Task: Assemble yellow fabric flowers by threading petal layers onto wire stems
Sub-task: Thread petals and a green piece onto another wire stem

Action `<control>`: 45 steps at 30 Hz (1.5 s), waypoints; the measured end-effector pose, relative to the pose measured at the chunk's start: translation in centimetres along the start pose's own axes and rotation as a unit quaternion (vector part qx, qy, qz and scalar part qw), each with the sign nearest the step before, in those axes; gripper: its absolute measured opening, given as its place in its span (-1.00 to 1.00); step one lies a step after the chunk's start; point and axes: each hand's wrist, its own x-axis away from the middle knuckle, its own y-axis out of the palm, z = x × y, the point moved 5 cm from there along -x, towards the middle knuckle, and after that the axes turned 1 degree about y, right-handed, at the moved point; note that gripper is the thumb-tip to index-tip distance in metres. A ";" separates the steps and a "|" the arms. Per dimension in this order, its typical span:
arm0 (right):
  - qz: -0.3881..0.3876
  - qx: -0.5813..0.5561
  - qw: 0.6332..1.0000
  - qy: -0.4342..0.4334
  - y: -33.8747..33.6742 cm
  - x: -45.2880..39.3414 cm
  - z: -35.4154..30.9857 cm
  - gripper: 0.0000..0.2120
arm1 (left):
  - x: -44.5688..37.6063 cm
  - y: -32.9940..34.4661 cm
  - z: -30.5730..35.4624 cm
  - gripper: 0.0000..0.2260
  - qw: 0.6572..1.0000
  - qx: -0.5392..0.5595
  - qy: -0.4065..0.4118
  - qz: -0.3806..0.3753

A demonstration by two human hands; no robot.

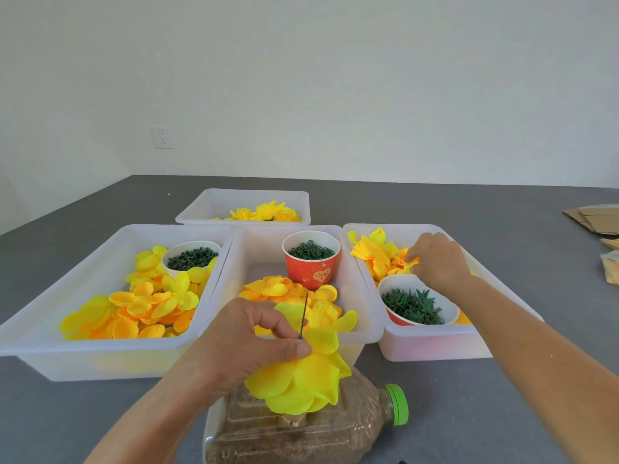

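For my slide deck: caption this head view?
Left hand holds petals on wire stem; right hand picks another.

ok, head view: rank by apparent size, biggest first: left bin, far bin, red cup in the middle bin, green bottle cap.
1. left bin
2. far bin, though it sits farther back, so it may really match the left bin
3. red cup
4. green bottle cap, smallest despite being nearest the camera

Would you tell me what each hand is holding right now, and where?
The left hand pinches the part-built flower at its centre, where the wire stem emerges. The right hand pinches a loose petal by its edge.
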 end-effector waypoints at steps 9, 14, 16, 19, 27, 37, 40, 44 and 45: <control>-0.015 0.011 1.000 -0.016 0.1 -0.4 -0.7 -0.79 | 0.0 0.0 0.0 -0.78 1.000 0.017 0.003 0.004; -0.016 -0.181 0.983 -0.003 0.1 -1.8 -2.1 -0.84 | -0.1 0.1 -0.1 -0.89 1.000 0.009 -0.001 -0.026; -0.026 -0.253 0.967 0.008 0.4 -2.8 -3.3 -0.72 | -0.2 -0.1 -0.3 -0.89 1.000 -0.004 -0.004 -0.023; -0.039 -0.261 0.965 -0.004 0.9 -4.5 -5.9 -0.50 | -0.4 -0.2 -0.5 -0.90 0.999 -0.025 -0.004 -0.024; -0.057 -0.144 0.983 0.100 2.5 -7.7 -9.7 -0.78 | -0.3 -0.3 -0.6 -0.90 0.999 -0.030 0.006 -0.039; -0.056 -0.409 0.882 0.226 2.1 -7.9 -3.8 -0.77 | -0.3 -0.3 -0.5 -0.92 0.999 -0.026 0.026 -0.020; 0.003 -0.460 0.858 0.229 0.9 -7.9 -1.5 -0.87 | -0.3 -0.3 -0.5 -0.90 0.999 -0.031 0.030 -0.017; 0.084 -0.472 0.854 0.202 -0.6 -7.3 0.4 -0.82 | -0.3 -0.2 -0.4 -0.90 0.999 -0.030 0.027 -0.011; 0.095 -0.487 0.845 0.199 -1.0 -6.8 0.7 -0.84 | -0.3 -0.1 -0.4 -0.88 0.999 -0.024 0.025 -0.009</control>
